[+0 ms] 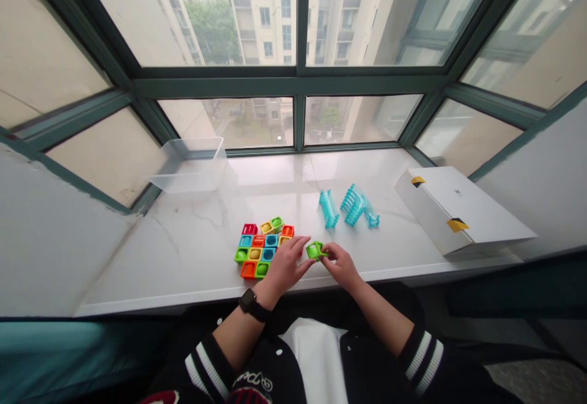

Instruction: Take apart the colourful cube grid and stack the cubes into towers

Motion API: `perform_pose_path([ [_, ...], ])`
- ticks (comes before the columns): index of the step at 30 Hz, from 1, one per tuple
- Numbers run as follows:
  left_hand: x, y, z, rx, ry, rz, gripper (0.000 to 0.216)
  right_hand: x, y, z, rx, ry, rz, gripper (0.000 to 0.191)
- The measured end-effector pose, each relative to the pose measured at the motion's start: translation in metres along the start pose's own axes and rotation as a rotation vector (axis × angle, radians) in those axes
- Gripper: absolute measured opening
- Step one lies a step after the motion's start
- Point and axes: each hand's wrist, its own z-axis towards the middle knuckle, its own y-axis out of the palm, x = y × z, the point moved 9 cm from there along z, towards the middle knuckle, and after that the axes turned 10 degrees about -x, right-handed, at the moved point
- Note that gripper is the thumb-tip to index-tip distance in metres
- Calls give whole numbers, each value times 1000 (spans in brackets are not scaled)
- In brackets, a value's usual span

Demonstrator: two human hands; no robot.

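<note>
Right hand (342,264): fingers (326,251) clamped on green block (314,250), just right of colored block pile (262,252). Left hand (284,264): fingers together, tips at the block, grip can't tell.

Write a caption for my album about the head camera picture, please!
Left hand and right hand hold a green toy block beside colorful blocks on a marble windowsill.

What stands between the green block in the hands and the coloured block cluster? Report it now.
The left hand does: it lies between the green plastic block and the cluster of coloured plastic blocks. The right hand is on the block's other side. No other object intervenes.
</note>
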Motion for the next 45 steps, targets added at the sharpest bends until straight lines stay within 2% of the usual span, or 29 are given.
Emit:
perform_pose_path([
  [3,10,2,0,-8,16,-55,50,-33,0,0,-34,-95,-47,7],
  [4,10,1,-1,0,14,-76,49,-40,-1,0,-39,-120,-53,10],
  [6,7,-2,-1,13,3,-119,51,-49,-4,-2,-29,-157,-28,26],
  [9,-2,-3,-3,44,-37,-177,49,-43,-10,-4,36,-138,50,54],
  [13,-11,2,-5,127,-81,-318,43,-21,3,-2,-10,-25,210,67],
  [16,-10,12,-3,117,-80,-351,46,-18,15,-2,-65,0,289,71],
  [20,-3,18,-1,133,-67,-293,43,-21,17,-3,-36,20,267,72],
  [23,6,14,0,143,6,-175,43,-20,7,0,-1,3,158,70],
  [25,6,7,1,142,45,-70,46,-11,-10,3,58,-11,21,68],
  [28,-17,-12,1,179,-12,100,44,18,-45,5,201,13,-216,68],
  [31,-59,-30,-3,197,-172,277,41,57,-70,6,286,98,-389,68],
  [34,-97,-36,-10,176,-318,418,49,83,-72,10,270,142,-498,65],
  [36,-111,-33,-15,154,-367,466,52,89,-68,12,265,160,-549,62],
  [40,-118,-23,-18,112,-365,487,53,88,-55,17,259,171,-625,60],
  [45,-115,-21,-16,98,-354,507,54,82,-49,16,274,157,-657,59],
])
